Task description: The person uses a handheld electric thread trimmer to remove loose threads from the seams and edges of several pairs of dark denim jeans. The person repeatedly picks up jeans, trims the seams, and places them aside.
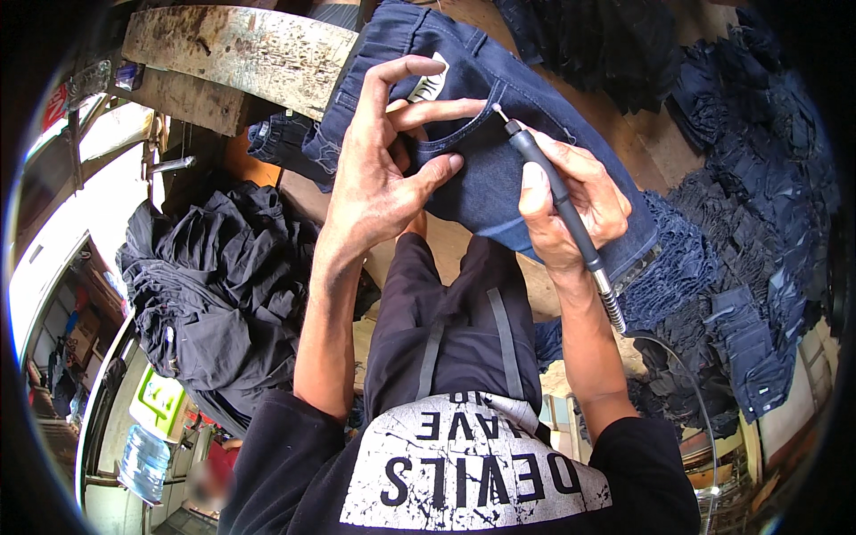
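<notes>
A pair of dark blue denim shorts (pixel 481 192) with a gathered waistband is spread out in front of me, over a board. My left hand (pixel 388 147) grips it at the curved front pocket, fingers spread along the opening and thumb pressing the cloth below. A white printed label (pixel 431 80) shows beside those fingers. In my right hand (pixel 580 201) is a slim black rotary grinder handpiece (pixel 563 198), held like a pen. Its small pale round tip is at the pocket's edge, close to my left fingertip; whether it touches the cloth I cannot tell.
A worn wooden plank (pixel 241 53) lies at the far left. Black cloth is heaped (pixel 218 285) on my left, and stacked dark denim garments (pixel 758 223) fill the right. From the handpiece a thin cable (pixel 687 366) runs down at right. A green plastic container (pixel 159 403) stands lower left.
</notes>
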`<state>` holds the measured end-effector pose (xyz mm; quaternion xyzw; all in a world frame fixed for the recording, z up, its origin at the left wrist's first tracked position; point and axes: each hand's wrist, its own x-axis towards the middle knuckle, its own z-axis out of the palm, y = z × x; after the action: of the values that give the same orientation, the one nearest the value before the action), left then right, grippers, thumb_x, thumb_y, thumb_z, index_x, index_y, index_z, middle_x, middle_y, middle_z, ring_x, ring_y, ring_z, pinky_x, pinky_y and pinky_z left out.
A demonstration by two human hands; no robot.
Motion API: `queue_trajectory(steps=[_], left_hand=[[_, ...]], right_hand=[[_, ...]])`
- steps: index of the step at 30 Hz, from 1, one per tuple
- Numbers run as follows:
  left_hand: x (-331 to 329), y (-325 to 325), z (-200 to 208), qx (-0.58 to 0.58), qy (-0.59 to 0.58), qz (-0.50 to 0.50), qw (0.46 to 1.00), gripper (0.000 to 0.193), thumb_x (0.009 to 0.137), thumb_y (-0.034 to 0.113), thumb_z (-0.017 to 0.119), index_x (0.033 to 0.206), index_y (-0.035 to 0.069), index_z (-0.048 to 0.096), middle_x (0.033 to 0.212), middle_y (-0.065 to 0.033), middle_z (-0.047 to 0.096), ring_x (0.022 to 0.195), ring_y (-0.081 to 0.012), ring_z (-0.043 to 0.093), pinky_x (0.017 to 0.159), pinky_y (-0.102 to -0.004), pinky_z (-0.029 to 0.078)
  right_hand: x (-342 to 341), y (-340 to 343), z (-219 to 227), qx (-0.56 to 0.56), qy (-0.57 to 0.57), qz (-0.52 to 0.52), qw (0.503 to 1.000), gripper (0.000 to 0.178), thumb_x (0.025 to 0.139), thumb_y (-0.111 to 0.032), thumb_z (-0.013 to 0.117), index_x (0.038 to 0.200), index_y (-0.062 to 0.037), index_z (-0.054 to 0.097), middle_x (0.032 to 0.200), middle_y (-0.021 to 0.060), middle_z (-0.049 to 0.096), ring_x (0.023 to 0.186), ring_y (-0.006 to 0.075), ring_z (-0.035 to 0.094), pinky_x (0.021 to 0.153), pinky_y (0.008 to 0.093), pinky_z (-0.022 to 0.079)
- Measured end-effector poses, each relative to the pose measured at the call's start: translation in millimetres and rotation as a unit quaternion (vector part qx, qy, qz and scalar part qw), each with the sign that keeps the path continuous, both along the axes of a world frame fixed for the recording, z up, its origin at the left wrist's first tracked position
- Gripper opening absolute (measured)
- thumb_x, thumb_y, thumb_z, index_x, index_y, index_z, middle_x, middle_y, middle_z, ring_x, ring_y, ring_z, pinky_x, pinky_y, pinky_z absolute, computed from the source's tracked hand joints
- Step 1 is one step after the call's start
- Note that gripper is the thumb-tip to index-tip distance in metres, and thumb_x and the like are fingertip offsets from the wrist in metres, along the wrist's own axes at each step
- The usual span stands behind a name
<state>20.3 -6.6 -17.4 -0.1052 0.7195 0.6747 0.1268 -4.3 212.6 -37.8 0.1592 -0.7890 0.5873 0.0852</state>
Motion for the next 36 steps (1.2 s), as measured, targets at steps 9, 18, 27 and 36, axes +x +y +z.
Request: queue_trajectory(steps=[9, 18, 27, 36], left_hand=[[0, 0, 4, -0.002, 0.020, 0.012, 1.000, 0.082, 0.080, -0.014, 0.081, 0.151, 0.010, 0.045, 0.133, -0.0067, 0.081, 0.082, -0.0074, 0.052, 0.073, -0.0233, 0.043], [-3, 4, 2, -0.046, 0.066, 0.006, 0.997, 0.078, 0.078, -0.014, 0.079, 0.146, 0.011, 0.051, 0.131, -0.0014, 0.083, 0.067, -0.0071, 0.050, 0.061, -0.0250, 0.043], [-5, 6, 10, -0.089, 0.059, -0.018, 0.994, 0.076, 0.080, -0.010, 0.081, 0.147, 0.011, 0.051, 0.135, -0.0018, 0.082, 0.083, -0.0157, 0.069, 0.073, -0.0304, 0.053], [-13, -1, -17, -0.344, 0.267, 0.020, 0.900, 0.044, 0.090, 0.021, 0.090, 0.129, 0.012, 0.073, 0.124, -0.0040, 0.080, 0.104, -0.0270, 0.071, 0.095, -0.0403, 0.049]], right_hand=[[4, -2, 9, 0.020, -0.025, -0.007, 0.999, 0.024, 0.094, 0.003, 0.076, 0.116, 0.0124, 0.073, 0.109, 0.0256, 0.080, 0.098, 0.0282, 0.082, 0.086, 0.0346, 0.068], [4, 4, -2, 0.022, -0.031, -0.021, 0.999, 0.025, 0.097, 0.000, 0.077, 0.118, 0.0124, 0.072, 0.109, 0.0260, 0.080, 0.099, 0.0311, 0.082, 0.086, 0.0345, 0.068], [6, 3, -4, -0.009, -0.069, -0.024, 0.997, 0.025, 0.104, -0.002, 0.073, 0.123, 0.0135, 0.069, 0.111, 0.0273, 0.079, 0.107, 0.0369, 0.082, 0.094, 0.0393, 0.067], [15, 58, 43, 0.058, -0.094, -0.072, 0.991, 0.036, 0.120, -0.025, 0.054, 0.139, 0.0034, 0.066, 0.137, 0.0222, 0.072, 0.128, 0.0346, 0.073, 0.111, 0.0476, 0.060]])
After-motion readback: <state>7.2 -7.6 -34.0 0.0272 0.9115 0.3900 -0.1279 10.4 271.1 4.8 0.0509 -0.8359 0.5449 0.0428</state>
